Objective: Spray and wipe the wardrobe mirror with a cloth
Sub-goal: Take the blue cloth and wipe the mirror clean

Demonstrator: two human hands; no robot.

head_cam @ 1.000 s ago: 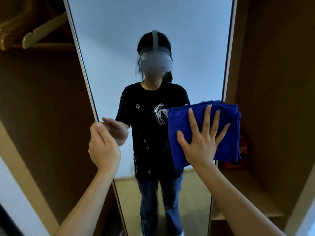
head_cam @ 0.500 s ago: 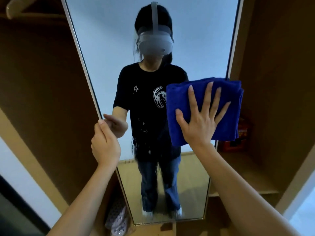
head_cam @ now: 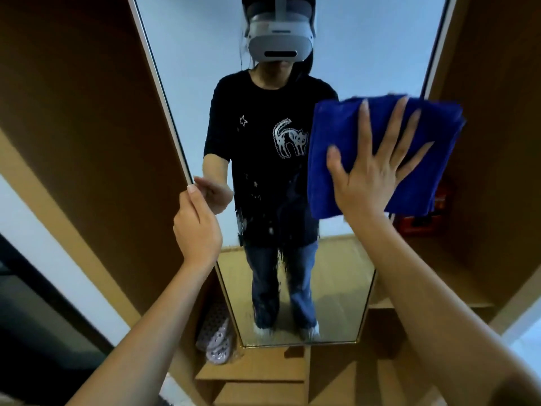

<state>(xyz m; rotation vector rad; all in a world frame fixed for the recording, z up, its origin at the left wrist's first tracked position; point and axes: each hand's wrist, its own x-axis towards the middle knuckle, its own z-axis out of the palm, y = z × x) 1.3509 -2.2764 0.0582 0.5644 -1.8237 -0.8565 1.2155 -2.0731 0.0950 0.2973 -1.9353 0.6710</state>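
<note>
So the right hand (head_cam: pixel 370 174) is flat on a folded blue cloth (head_cam: pixel 383 155), fingers spread wide, pressing it against the mirror (head_cam: pixel 202 54) near its right edge. The left hand (head_cam: pixel 197 230) is curled around the mirror's left edge, thumb on the frame, gripping it. Between the two hands there are droplets and streaks running down the glass. Below the left hand, a wardrobe shelf (head_cam: pixel 248 373) has a pair of pale slippers (head_cam: pixel 216 335) on it. Just right of the cloth hand, something red (head_cam: pixel 421 221) sits in the wardrobe compartment, too dark to make out.
</note>
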